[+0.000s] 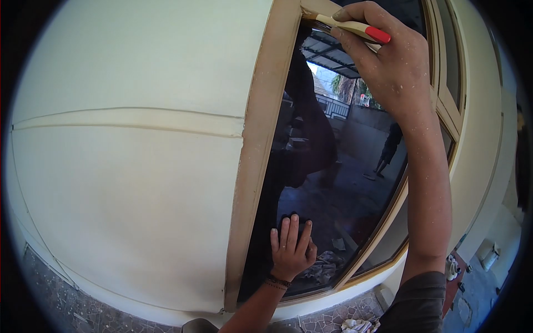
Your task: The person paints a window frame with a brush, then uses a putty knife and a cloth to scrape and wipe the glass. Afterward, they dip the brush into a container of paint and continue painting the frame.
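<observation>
High up, my right hand [383,55] grips a paintbrush [355,26] by its pale wooden handle, which has a red end. The brush's bristles reach the upper left corner of the brown window frame [261,127]. Below, my left hand [291,247] lies with fingers spread flat on the dark window glass [311,205]. A beaded bracelet [276,282] circles my left wrist. Reflections of a roof, a fence and a standing person show in the glass.
A cream wall [133,194] with a horizontal raised band fills the left side. More framed panes [447,100] stand to the right. Crumpled cloth [358,325] lies on the stone-patterned floor [322,319]. Shoes [452,267] and a white container [491,258] are at lower right.
</observation>
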### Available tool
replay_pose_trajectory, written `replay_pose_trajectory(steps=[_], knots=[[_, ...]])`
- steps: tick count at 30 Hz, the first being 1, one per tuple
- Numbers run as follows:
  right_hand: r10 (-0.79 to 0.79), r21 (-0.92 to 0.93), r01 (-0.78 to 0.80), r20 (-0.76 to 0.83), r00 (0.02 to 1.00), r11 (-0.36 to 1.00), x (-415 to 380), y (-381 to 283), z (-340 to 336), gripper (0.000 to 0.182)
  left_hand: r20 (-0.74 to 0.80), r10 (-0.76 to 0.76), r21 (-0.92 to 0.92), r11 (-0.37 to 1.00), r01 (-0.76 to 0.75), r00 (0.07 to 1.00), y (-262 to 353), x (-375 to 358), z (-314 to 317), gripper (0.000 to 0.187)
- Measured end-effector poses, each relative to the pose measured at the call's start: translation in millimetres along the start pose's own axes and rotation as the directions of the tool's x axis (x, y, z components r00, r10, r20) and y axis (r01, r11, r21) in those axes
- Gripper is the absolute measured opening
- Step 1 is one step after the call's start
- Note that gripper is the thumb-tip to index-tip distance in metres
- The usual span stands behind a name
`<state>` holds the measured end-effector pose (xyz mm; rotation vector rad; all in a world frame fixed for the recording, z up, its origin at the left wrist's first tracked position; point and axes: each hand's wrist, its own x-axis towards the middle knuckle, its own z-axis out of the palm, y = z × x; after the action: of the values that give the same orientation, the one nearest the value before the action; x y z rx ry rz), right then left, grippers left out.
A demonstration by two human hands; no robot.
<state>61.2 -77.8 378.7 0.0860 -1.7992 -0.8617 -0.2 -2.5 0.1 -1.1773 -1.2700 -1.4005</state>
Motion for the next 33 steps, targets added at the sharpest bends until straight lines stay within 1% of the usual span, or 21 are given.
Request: replay_pose_trajectory(steps=[2,3,5,6,8,9,11,15,17,21,23,24,26,27,29,31,33], knots=[[-0.046,-0.035,0.046,0.001,0.999,0.998,0.7,0.2,0.5,0.013,0.011,0.052,-0.007,0.999,-0.051,0.999,-2.3,-1.3,1.3,0.045],[-0.046,-0.035,0.046,0.001,0.999,0.998,0.8,12.0,7.6,0.013,0.011,0.051,-0.006,0.999,-0.051,0.999,-2.4,-1.1,1.3,0.045],[-0.173,-0.120,0.162,-0.088,0.981,0.980,0.6,44.5,27.8,0.008,0.001,0.055,-0.001,0.998,-0.055,0.998,-2.1,-0.6,1.4,0.044],[-0.174,-0.119,0.163,-0.089,0.981,0.979,-2.5,33.2,23.2,0.008,0.001,0.054,0.001,0.999,-0.054,0.999,-1.9,-0.9,1.6,0.044],[-0.094,-0.275,0.065,-0.093,0.991,0.959,-11.4,0.8,9.5,0.019,-0.002,0.047,-0.011,0.999,-0.047,0.999,-1.6,-1.3,2.1,0.043],[-0.095,-0.274,0.066,-0.093,0.991,0.959,-12.3,1.5,10.1,0.019,-0.003,0.046,-0.010,0.999,-0.047,0.999,-1.6,-1.2,2.0,0.043],[-0.127,-0.194,0.096,-0.155,0.980,0.976,-16.6,5.9,12.2,0.020,-0.005,0.047,-0.014,0.999,-0.047,0.999,-1.5,-0.3,1.2,0.042],[-0.181,-0.192,0.145,-0.190,0.965,0.971,-22.7,11.3,16.1,0.020,-0.003,-0.015,-0.019,1.000,0.015,1.000,1.0,1.3,-0.7,0.042],[-0.182,-0.147,0.153,-0.206,0.962,0.977,-23.6,10.0,19.0,0.020,-0.001,0.044,-0.015,0.999,-0.044,0.999,-0.8,0.3,0.9,0.042],[-0.169,-0.150,0.144,-0.174,0.970,0.978,-28.1,8.6,25.2,0.020,0.004,0.040,-0.026,0.999,-0.040,0.999,-0.8,-0.3,1.0,0.042],[-0.216,-0.170,0.183,-0.203,0.955,0.968,-31.6,14.3,27.4,0.027,0.001,0.045,-0.018,0.999,-0.045,0.999,-0.9,-0.2,1.6,0.043],[-0.216,-0.171,0.183,-0.204,0.955,0.968,-34.2,15.6,28.5,0.027,0.001,0.047,-0.019,0.999,-0.047,0.999,-0.2,0.3,1.3,0.043],[-0.251,-0.197,0.210,-0.213,0.944,0.958,-41.0,17.4,31.2,0.030,-0.007,-0.013,-0.015,1.000,0.013,1.000,2.2,1.4,-0.1,0.041],[-0.251,-0.198,0.210,-0.213,0.944,0.958,-44.4,19.3,34.8,0.030,-0.007,-0.013,-0.015,1.000,0.012,1.000,2.5,1.6,-0.2,0.041],[-0.329,-0.236,0.271,-0.259,0.908,0.933,-52.4,23.3,44.0,0.031,-0.006,-0.014,-0.013,1.000,0.014,1.000,2.8,1.4,-0.3,0.041],[-0.320,-0.249,0.258,-0.251,0.914,0.933,-59.9,23.5,51.8,0.031,-0.005,-0.011,-0.011,1.000,0.011,1.000,2.8,1.5,-0.2,0.041],[-0.374,-0.244,0.307,-0.306,0.876,0.920,-63.2,25.4,61.4,0.032,-0.004,-0.006,-0.008,1.000,0.006,1.000,1.4,0.4,0.7,0.041]])
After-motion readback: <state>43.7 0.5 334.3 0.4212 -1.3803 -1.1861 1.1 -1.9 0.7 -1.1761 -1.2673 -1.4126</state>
